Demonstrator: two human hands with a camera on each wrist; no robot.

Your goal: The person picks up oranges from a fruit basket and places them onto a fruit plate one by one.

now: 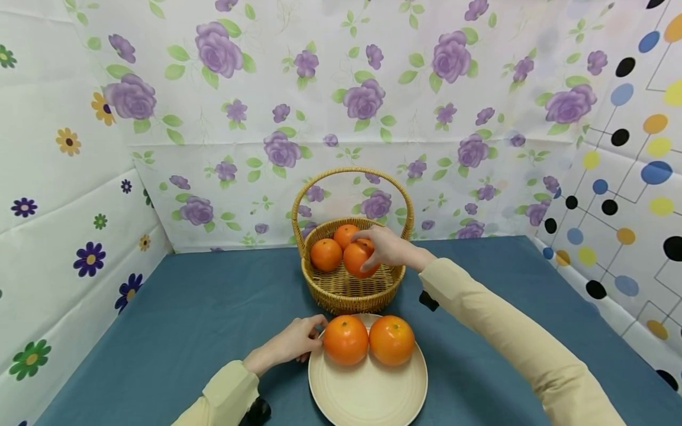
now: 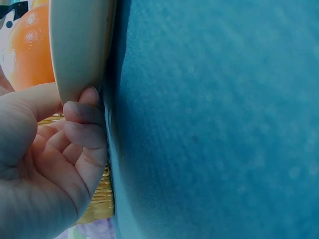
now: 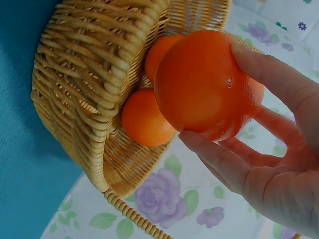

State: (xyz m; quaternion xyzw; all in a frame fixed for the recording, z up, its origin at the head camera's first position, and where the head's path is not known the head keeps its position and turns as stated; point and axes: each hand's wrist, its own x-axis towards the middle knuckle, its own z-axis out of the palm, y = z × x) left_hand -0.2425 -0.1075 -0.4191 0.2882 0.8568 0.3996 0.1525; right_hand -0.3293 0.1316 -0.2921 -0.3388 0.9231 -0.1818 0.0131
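My right hand (image 1: 391,245) grips an orange (image 3: 199,84) between thumb and fingers, over the right side of the wicker basket (image 1: 348,305). Behind it in the basket lie more oranges, one at the left (image 1: 326,255) and one at the back (image 1: 345,234); the right hand partly hides the contents. Down at the front, my left hand (image 1: 292,340) pinches the left rim of a cream plate (image 1: 367,396), thumb above and fingertips beneath, as the left wrist view shows. Two oranges sit side by side on the plate's far part, the left one (image 1: 346,340) close to the left thumb.
The basket's tall arched handle (image 1: 351,170) rises over its opening. A blue cloth (image 1: 229,302) covers the table. Flowered sheeting (image 1: 234,177) hangs along the back, and a dotted sheet (image 1: 629,207) stands at the right. The plate lies right in front of the basket.
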